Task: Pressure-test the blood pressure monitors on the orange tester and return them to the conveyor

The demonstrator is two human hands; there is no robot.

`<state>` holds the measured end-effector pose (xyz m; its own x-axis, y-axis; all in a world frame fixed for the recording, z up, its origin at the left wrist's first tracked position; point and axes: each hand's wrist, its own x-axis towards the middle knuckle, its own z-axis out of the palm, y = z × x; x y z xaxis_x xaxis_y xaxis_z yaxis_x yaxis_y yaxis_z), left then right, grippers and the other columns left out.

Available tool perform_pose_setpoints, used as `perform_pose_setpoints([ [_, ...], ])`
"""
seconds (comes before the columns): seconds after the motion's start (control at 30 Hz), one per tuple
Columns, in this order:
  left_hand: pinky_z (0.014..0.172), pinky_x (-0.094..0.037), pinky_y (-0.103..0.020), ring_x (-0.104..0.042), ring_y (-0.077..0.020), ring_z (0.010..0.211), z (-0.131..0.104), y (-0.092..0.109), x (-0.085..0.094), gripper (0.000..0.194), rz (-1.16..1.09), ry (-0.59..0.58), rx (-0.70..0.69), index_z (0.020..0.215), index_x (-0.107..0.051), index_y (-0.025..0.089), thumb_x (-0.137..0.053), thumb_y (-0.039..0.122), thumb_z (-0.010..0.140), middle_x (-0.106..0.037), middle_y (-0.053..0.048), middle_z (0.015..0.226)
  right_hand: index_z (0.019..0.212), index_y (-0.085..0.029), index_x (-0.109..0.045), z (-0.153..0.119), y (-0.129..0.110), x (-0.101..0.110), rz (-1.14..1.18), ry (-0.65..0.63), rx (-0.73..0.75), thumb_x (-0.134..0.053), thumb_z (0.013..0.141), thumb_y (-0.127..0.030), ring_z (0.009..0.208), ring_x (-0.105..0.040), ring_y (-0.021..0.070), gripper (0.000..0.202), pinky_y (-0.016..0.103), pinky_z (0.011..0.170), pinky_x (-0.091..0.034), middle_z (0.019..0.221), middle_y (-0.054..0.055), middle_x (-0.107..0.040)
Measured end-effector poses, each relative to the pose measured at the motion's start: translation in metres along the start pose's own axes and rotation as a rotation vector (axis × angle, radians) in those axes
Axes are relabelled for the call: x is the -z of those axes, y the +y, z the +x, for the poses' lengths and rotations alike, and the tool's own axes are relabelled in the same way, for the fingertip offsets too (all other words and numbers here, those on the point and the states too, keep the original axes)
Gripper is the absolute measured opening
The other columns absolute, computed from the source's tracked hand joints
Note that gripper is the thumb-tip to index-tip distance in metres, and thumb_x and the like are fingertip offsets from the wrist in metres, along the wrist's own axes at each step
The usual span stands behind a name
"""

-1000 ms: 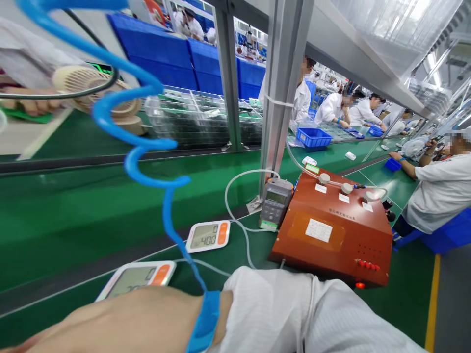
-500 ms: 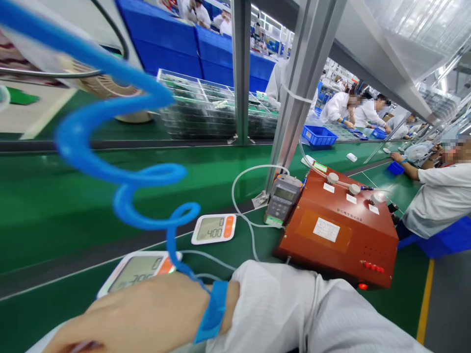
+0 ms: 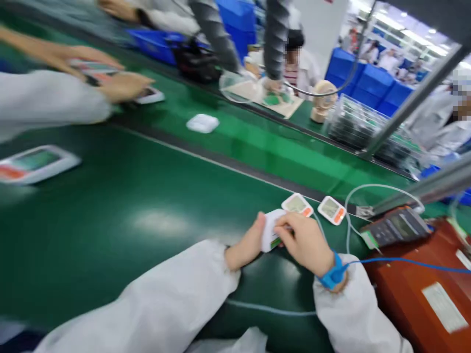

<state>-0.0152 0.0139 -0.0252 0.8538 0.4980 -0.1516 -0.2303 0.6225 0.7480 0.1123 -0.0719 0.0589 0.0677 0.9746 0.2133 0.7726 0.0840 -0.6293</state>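
My left hand [image 3: 247, 246] grips a white blood pressure monitor [image 3: 270, 229] above the green bench, its thumb along the left edge. The curled fingers of my right hand [image 3: 307, 241] close on the same monitor at its right side. A small green and yellow patch shows low on the casing; its screen is not visible. Around my right wrist sits a blue strap [image 3: 333, 274] with a blue cord. Just beyond my hands lie a monitor with orange buttons [image 3: 295, 204] and a second such monitor [image 3: 331, 210], both with lit displays.
To the right are a grey handheld meter [image 3: 399, 228] and a reddish-brown box [image 3: 415, 284] with tubing. A blurred monitor [image 3: 39, 164] lies at left. Beyond it, a co-worker's hands [image 3: 110, 81] hold another device. A white piece [image 3: 202, 123] rests on the green strip near a metal post [image 3: 415, 100].
The view has swung left, so the brown box now lies at the far right. Both my hands are now visible together on the white monitor; before, only my right hand showed clearly.
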Motion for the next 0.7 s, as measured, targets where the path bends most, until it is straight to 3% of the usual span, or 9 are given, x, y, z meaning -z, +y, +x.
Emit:
perform_pose_setpoints([
  [0.13, 0.061, -0.046, -0.028, -0.058, -0.017, 0.063, 0.002, -0.004, 0.0, 0.079, 0.033, -0.011, -0.069, 0.106, -0.068, 0.013, -0.047, 0.083, 0.078, -0.066, -0.007, 0.074, 0.088, -0.022, -0.063, -0.002, 0.002, -0.001, 0.077, 0.014, 0.038, -0.057, 0.094, -0.021, 0.083, -0.066, 0.0189, 0.009, 0.032, 0.086, -0.051, 0.083, 0.002, -0.069],
  [0.3, 0.066, -0.047, -0.028, -0.062, -0.0186, 0.074, -0.005, 0.001, -0.009, 0.077, -0.043, -0.064, -0.106, 0.131, -0.053, 0.017, -0.044, 0.078, 0.084, -0.067, -0.008, 0.09, 0.086, -0.022, -0.063, -0.005, 0.0, 0.003, 0.077, -0.013, -0.019, -0.056, 0.095, -0.024, 0.079, -0.067, 0.0191, 0.012, 0.03, 0.072, -0.051, 0.082, 0.002, -0.069],
  [0.7, 0.065, -0.046, -0.027, -0.061, -0.0167, 0.072, -0.005, 0.01, -0.017, 0.074, -0.028, -0.038, -0.169, 0.122, -0.055, 0.015, -0.05, 0.078, 0.082, -0.067, -0.008, 0.09, 0.087, -0.023, -0.062, -0.004, -0.001, 0.001, 0.038, -0.018, 0.023, -0.055, 0.096, -0.023, 0.075, -0.064, 0.0176, 0.012, 0.028, 0.068, -0.047, 0.08, 0.001, -0.067],
])
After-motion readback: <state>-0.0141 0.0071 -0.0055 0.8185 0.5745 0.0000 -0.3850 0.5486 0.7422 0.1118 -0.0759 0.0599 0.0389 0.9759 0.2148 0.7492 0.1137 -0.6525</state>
